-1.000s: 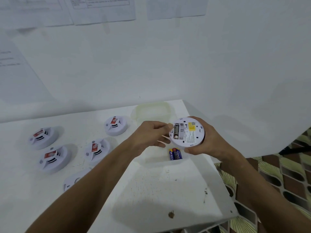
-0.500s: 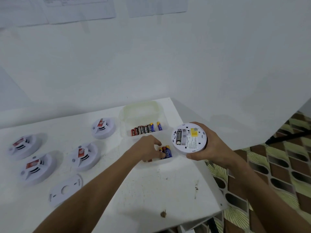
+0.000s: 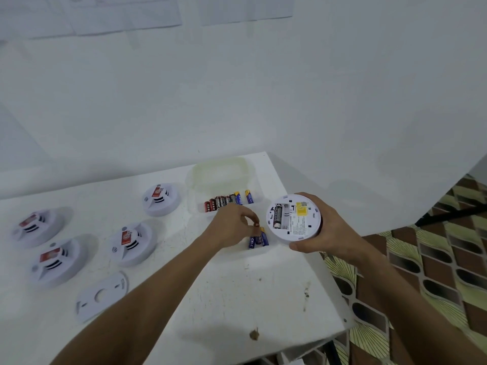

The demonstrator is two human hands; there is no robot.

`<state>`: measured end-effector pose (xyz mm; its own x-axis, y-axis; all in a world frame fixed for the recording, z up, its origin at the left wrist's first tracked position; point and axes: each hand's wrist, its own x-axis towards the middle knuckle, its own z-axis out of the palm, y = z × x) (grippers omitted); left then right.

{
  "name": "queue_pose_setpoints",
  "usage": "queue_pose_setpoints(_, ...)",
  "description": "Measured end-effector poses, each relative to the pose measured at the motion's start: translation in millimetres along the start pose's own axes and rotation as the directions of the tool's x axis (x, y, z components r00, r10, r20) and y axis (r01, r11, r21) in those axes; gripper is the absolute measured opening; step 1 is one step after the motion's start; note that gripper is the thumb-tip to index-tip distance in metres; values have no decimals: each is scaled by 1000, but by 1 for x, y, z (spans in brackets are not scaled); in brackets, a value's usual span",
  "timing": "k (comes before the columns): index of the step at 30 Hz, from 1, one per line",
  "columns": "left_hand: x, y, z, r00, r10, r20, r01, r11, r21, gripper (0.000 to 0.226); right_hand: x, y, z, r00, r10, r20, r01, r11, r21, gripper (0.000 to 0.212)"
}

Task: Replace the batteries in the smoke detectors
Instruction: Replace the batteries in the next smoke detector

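Note:
My right hand (image 3: 330, 234) holds a white smoke detector (image 3: 293, 219) upside down above the table's right edge. Its battery bay is exposed, with one dark battery in the left slot and the slot beside it empty. My left hand (image 3: 232, 229) reaches into the near compartment of a clear plastic box (image 3: 264, 253). Its fingertips pinch the end of a small battery just above two blue batteries (image 3: 258, 241) lying there. A row of red, dark and blue batteries (image 3: 228, 201) fills the box's far compartment.
Several closed smoke detectors sit face up on the white table (image 3: 237, 299), at centre (image 3: 161, 199), (image 3: 133, 243) and far left (image 3: 37, 226), (image 3: 56, 262). A detached mounting plate (image 3: 101, 296) lies near the front. The box's lid (image 3: 220, 172) stands open against the wall. Patterned floor lies to the right.
My left hand left the detector's battery bay and dropped into the box's near compartment, where its fingers closed on a battery. The detector in my right hand stayed nearly still.

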<state>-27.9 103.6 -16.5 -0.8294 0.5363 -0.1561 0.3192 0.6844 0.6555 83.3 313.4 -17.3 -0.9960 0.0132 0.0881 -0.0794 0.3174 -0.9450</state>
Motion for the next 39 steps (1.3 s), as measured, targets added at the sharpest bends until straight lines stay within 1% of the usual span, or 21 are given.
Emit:
queue_pose_setpoints(3, -8, 6, -12, 997, 3, -71, -13, 989, -149, 16, 3, -2, 2, 1000, -1, 7, 0, 1000, 16, 87)
queue_pose_setpoints(5, -13, 10, -24, 984, -21, -178, -27, 964, -264, 12, 6, -4, 5, 1000, -4, 16, 3, 1000, 29, 87)
queue_pose_setpoints(8, -22, 18, -44, 932, -42, -361, -112, 912, -395, 10, 13, -12, 13, 999, -27, 32, 26, 999, 29, 87)
queue_pose_setpoints(9, -25, 21, -50, 920, -42, -389, -139, 895, -425, 12, 16, -15, 18, 999, -35, 41, 34, 999, 25, 86)
queue_pose_setpoints(11, -33, 28, -58, 926, -18, -378, -165, 879, -447, 14, 22, -23, 27, 996, -54, 72, 53, 999, 8, 83)
queue_pose_setpoints(13, -41, 29, -61, 945, 25, -327, -163, 901, -401, 12, 29, -30, 38, 992, -73, 106, 74, 997, -2, 85)
queue_pose_setpoints(16, -49, 18, -66, 952, 22, -306, -128, 934, -333, 14, 37, -40, 56, 982, -95, 166, 93, 995, 19, 86)
queue_pose_setpoints(19, -62, 3, -77, 945, 71, -320, -124, 981, -147, 17, 45, -48, 74, 970, -114, 216, 109, 993, 35, 85)
queue_pose_setpoints(21, -73, -5, -86, 941, 112, -319, -125, 992, -22, 19, 51, -52, 85, 961, -118, 249, 109, 993, 47, 85)
queue_pose_setpoints(23, -85, -13, -95, 953, 127, -276, -122, 992, 35, 28, 57, -56, 96, 951, -127, 281, 116, 992, 57, 85)
queue_pose_setpoints(26, -105, -34, -112, 987, 106, -121, -111, 993, -33, 57, 67, -63, 112, 932, -141, 334, 124, 990, 72, 89)
queue_pose_setpoints(27, -112, -42, -116, 991, 96, -91, -102, 992, -68, 67, 70, -64, 118, 925, -143, 353, 123, 989, 80, 89)
queue_pose_setpoints(29, -124, -56, -120, 992, 53, -113, -67, 991, -120, 79, 75, -68, 130, 910, -147, 388, 126, 989, 79, 90)
queue_pose_setpoints(32, -137, -72, -126, 982, 19, -185, -42, 991, -126, 77, 82, -74, 149, 888, -170, 427, 147, 985, 85, 90)
queue_pose_setpoints(39, -163, -104, -141, 976, -41, -214, 25, 997, -77, 72, 95, -84, 191, 830, -183, 527, 136, 983, 127, 88)
